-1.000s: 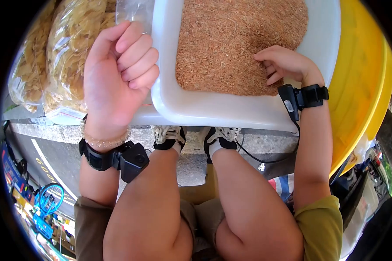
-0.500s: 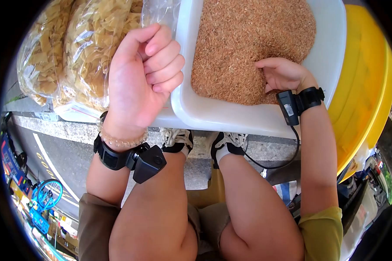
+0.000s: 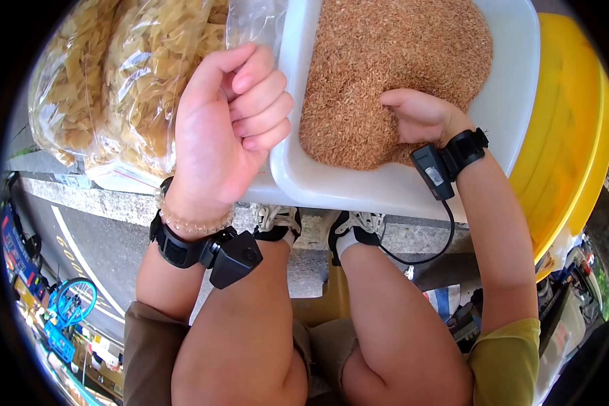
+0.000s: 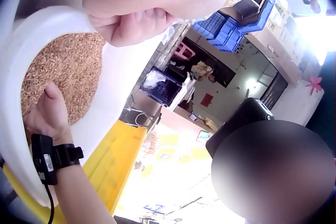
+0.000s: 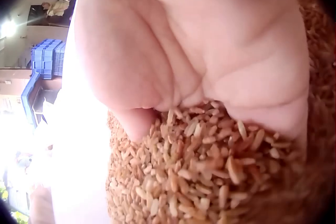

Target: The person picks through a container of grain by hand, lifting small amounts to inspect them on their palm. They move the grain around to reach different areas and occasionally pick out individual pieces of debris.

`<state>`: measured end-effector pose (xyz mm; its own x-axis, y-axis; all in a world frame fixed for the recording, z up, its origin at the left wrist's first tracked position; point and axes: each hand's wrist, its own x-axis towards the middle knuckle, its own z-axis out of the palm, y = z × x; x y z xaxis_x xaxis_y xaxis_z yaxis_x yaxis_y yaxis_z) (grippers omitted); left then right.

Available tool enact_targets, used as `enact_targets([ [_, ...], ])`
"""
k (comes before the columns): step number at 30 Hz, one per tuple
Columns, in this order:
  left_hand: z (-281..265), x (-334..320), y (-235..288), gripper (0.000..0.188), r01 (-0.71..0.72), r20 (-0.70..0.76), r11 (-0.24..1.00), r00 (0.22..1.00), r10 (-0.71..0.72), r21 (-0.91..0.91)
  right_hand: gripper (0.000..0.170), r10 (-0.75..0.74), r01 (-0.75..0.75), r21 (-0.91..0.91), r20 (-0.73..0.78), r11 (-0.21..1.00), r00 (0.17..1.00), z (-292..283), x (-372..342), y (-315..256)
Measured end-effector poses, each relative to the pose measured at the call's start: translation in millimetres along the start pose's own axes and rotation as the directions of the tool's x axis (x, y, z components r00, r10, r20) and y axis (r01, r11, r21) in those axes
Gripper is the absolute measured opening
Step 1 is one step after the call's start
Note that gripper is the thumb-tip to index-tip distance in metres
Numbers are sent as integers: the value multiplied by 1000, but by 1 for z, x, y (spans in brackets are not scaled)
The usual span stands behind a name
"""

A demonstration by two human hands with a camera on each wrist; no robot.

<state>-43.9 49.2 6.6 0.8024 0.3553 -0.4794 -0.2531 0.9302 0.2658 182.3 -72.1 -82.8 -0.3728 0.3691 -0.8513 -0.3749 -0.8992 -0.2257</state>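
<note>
Lots of slippery grain (image 3: 379,47), best cupped underneath. Right hand (image 3: 424,116) inside the tub (image 3: 358,187), can't tell grip; left hand (image 3: 222,128) curled, empty.

White tub (image 3: 358,189): smooth plastic, soft sheen. Red-brown grains (image 3: 358,68): dry-looking, matt, rough in the mass. Clear bags (image 3: 142,81) were thin, crinkled plastic, glossy. Yellow tub (image 3: 561,135) looked like smooth plastic, mild shine. Camera housing (image 3: 237,258): black plastic, mostly matt. Bracelet (image 3: 195,225) had shiny beads. Sleeve (image 3: 507,358) was matt cloth; kerb (image 3: 101,201) looked rough, stony.
</note>
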Motion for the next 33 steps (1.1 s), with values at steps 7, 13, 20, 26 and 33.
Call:
enact_targets([
  [7, 1, 0, 1, 31, 5, -6, 1000, 1000, -5, 9, 43, -50, 37, 122, 112, 992, 992, -1, 16, 6],
  [13, 1, 0, 2, 32, 9, -9, 1000, 1000, -9, 5, 49, -65, 60, 51, 105, 997, 992, -9, 30, 10],
  [20, 1, 0, 2, 32, 17, 4, 1000, 1000, -17, -8, 52, -65, 60, 125, 43, 990, 997, -20, 51, 23],
  [26, 1, 1, 3, 31, 26, -10, 1000, 1000, -26, 0, 48, -95, 59, 218, 159, 974, 983, -10, 46, 20],
  [33, -1, 2, 4, 32, 38, 20, 999, 999, -38, -20, 45, -78, 59, 237, 75, 970, 994, -2, 40, 18],
])
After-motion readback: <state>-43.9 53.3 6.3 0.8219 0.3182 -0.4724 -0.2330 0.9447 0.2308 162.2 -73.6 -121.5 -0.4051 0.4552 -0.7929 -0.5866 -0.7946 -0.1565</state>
